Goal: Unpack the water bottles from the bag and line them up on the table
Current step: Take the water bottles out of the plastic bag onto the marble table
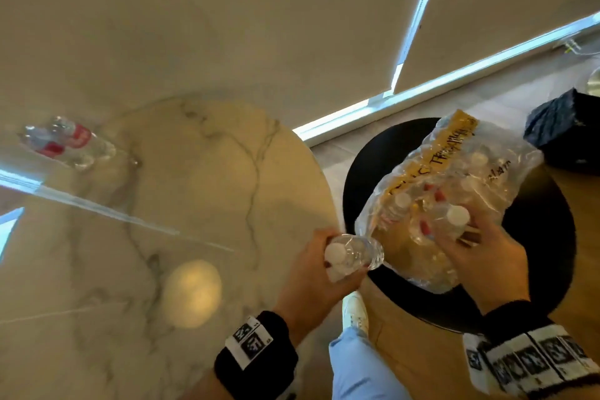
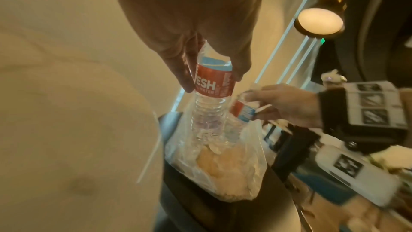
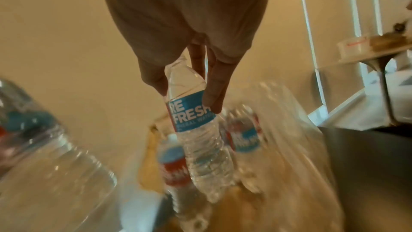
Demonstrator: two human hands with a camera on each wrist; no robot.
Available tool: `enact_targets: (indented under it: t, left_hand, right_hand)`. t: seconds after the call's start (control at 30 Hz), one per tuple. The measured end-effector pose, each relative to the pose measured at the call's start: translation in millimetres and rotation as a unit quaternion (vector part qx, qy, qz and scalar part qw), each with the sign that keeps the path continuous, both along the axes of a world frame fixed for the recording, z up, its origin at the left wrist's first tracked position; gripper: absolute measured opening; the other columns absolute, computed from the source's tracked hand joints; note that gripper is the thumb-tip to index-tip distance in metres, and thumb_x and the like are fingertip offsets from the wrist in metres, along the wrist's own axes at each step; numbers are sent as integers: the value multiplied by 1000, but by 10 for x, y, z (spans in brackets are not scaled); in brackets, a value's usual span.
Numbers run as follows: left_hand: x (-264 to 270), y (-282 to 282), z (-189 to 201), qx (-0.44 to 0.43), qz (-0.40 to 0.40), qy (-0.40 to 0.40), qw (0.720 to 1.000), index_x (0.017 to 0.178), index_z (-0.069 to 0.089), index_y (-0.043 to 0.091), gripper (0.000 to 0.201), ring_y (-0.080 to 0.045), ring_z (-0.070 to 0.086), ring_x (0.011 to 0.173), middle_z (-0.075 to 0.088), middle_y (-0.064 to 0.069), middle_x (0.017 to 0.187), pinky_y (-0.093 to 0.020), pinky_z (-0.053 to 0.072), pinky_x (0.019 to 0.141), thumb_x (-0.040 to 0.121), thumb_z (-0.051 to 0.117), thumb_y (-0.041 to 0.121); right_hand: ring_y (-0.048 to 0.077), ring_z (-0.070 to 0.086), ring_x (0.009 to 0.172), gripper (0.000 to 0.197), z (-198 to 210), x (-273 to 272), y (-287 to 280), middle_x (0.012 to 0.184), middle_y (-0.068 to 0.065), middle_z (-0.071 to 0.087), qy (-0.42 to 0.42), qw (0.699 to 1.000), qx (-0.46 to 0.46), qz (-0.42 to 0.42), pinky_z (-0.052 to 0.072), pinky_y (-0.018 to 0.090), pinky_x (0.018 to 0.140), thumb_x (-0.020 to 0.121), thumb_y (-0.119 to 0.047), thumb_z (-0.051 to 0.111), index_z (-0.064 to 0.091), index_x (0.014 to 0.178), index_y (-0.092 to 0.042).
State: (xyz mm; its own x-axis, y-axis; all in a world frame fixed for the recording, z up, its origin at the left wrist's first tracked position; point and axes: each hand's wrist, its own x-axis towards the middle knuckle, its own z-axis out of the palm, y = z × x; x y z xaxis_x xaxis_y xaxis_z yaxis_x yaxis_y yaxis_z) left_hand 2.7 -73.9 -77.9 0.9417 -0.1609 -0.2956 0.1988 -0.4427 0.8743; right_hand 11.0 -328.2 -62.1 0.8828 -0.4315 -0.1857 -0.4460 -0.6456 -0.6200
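My left hand (image 2: 189,29) fills the top of its wrist view, thumb and fingers curled round the neck and label of a water bottle (image 2: 209,105) that hangs base-down over the mouth of the clear plastic bag (image 2: 243,179). Only this view shows the red side of its label; the head view shows just its white cap (image 1: 335,253) and shoulder beside the edge of the marble table (image 1: 194,188). My right hand (image 3: 185,33) reaches down from above, its fingers pinching a second bottle (image 3: 200,140) by the shoulder and blue label, base pointing into the bag. The right wrist view alone shows more bottles (image 3: 244,137) standing inside the bag beneath it. From the head view, the bag sits on a round black stool (image 1: 545,269), and two bottles (image 1: 65,141) stand at the far left of the table. Both wrists wear black bands.
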Motion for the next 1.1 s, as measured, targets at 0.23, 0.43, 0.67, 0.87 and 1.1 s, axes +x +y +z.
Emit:
enact_targets:
  t: [0.23, 0.43, 0.67, 0.87, 1.1]
  left_hand:
    - [-405, 1879, 234, 20, 205, -19, 978, 111, 58, 42, 45, 0, 71, 95, 75, 16, 104, -21, 62, 80, 79, 87, 35]
    - [-433, 3244, 83, 123, 245, -30, 961, 117, 56, 43, 49, -10, 71, 97, 71, 9, 108, -35, 63, 86, 79, 86, 37]
    - [-373, 3954, -133, 75, 258, -32, 963, 127, 56, 31, 56, 1, 65, 106, 65, 6, 120, -5, 55, 83, 80, 87, 30]
    - [-612, 4096, -253, 194, 217, 106, 951, 153, 35, 26, 102, -25, 56, 133, 55, -3, 149, -46, 48, 110, 71, 84, 61]
    - [-1037, 3701, -260, 309, 35, 230, 922, 115, 67, 27, 35, -22, 71, 108, 74, 1, 98, -31, 51, 94, 86, 78, 42]
  right_hand:
    - [4, 67, 85, 46, 686, -177, 1657, 97, -10, 69, -58, 980, 95, 165, 54, 14, 73, 74, -55, 72, 60, 113, -34]
    - [5, 67, 74, 40, 162, 82, 3556, 90, -11, 71, -63, 947, 137, 284, 58, 26, 67, 74, -55, 76, 65, 106, -31]
    - [20, 65, 88, 54, -233, 159, 4733, 107, -1, 64, -37, 918, 71, 388, 56, 32, 74, 79, -50, 68, 55, 126, -27]
    - [23, 65, 96, 62, -183, 164, 4819, 116, 0, 61, -11, 912, 45, 408, 52, 32, 76, 81, -54, 66, 47, 134, -29]
    - [16, 63, 103, 63, -136, 95, 3921, 122, -7, 62, 49, 947, 77, 307, 53, 36, 87, 84, -66, 54, 42, 138, -35]
